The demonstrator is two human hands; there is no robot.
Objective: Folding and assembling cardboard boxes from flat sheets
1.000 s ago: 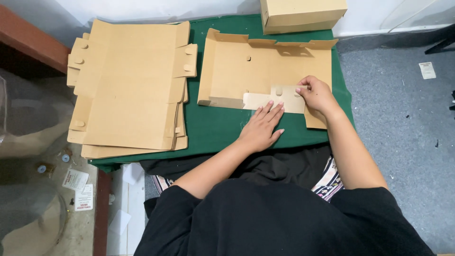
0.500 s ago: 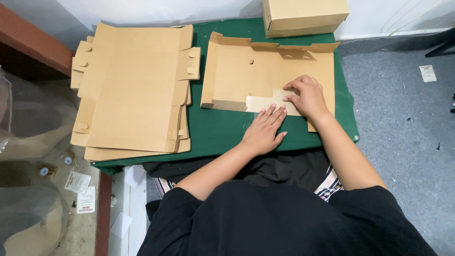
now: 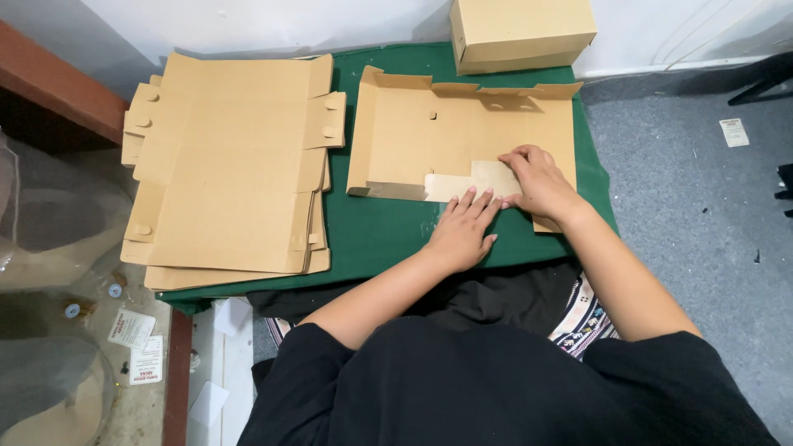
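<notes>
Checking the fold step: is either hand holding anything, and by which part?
Nothing gripped. Both hands, left and right, press flat on the box blank's near flap.

Both hands are working the part-folded cardboard box blank (image 3: 462, 132) lying on the green-covered bench (image 3: 380, 235). The left hand (image 3: 461, 231) is lying flat, fingers spread, its fingertips reaching onto the blank's near flap (image 3: 475, 180). The right hand (image 3: 538, 183) is pressing down on that same flap just beside it. A stack of flat blanks (image 3: 227, 165) is sitting to the left, and a finished closed box (image 3: 520, 33) is resting at the far edge.
</notes>
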